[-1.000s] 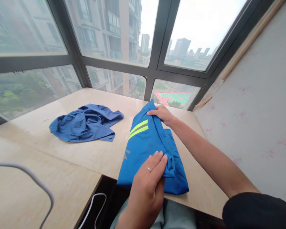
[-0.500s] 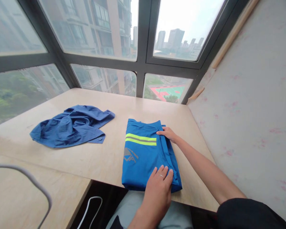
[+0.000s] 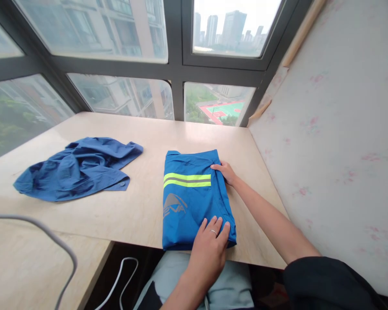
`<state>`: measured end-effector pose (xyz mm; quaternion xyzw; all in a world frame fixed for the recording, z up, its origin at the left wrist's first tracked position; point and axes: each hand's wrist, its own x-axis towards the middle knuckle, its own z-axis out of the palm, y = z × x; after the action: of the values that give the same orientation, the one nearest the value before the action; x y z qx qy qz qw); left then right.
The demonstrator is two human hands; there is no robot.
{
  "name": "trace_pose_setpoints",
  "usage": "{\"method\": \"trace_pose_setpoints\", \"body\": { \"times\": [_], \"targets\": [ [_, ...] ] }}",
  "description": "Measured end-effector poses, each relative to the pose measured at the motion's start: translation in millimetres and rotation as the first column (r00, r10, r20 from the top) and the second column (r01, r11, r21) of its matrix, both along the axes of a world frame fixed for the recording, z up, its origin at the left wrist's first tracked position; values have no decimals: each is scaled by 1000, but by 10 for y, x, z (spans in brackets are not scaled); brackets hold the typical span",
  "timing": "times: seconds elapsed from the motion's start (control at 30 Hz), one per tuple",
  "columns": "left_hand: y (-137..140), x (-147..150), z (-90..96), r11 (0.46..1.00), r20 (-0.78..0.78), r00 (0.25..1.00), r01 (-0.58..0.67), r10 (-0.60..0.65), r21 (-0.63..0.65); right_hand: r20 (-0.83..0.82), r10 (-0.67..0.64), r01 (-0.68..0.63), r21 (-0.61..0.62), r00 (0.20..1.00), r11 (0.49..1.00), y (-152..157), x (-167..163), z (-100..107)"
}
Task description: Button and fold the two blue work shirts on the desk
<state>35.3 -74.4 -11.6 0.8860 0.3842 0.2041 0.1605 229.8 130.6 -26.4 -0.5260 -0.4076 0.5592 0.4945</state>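
A bright blue folded work garment (image 3: 194, 206) lies on the table in front of me, with a yellow-green and grey reflective band and a grey printed logo. Its exact cut is hidden by the folds. My right hand (image 3: 225, 171) holds its upper right edge, thumb on top and the other fingers mostly hidden at the side. Flat on the lower right part rests my left hand (image 3: 210, 243), fingers stretched out, a ring on one of them. To the left, apart from both hands, a darker blue crumpled garment (image 3: 80, 168) with a button is spread out.
The pale table (image 3: 142, 206) meets windows at the back and a flowered wall (image 3: 326, 142) on the right. A grey cable (image 3: 56, 241) arcs over the lower left surface. A white cable (image 3: 124, 275) hangs in the dark gap beside my legs.
The loose layers along the right side of the folded garment now lie flatter and more even. Both hands stay on it. The view has tilted down and shifted slightly.
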Motion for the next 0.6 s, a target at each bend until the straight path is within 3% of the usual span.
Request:
{"method": "trace_pose_setpoints", "body": {
  "times": [0.23,0.33,0.43,0.5,0.6],
  "targets": [
    [-4,23,-17,998,-59,996,67,-67,1,136,-18,5,96,991,995,10,-29,-44],
    [-37,-70,85,985,-33,984,174,-173,11,217,-32,-3,157,976,988,26,-57,-76],
    [-110,-271,245,968,88,970,215,-227,127,292,-39,-23,205,956,978,53,-77,-116],
    [-175,-453,326,960,193,964,133,-183,246,341,-55,-21,217,939,976,53,-82,-128],
    [-250,-745,344,941,296,954,-143,48,307,494,-185,72,239,850,968,-55,-107,-88]
  ]
}}
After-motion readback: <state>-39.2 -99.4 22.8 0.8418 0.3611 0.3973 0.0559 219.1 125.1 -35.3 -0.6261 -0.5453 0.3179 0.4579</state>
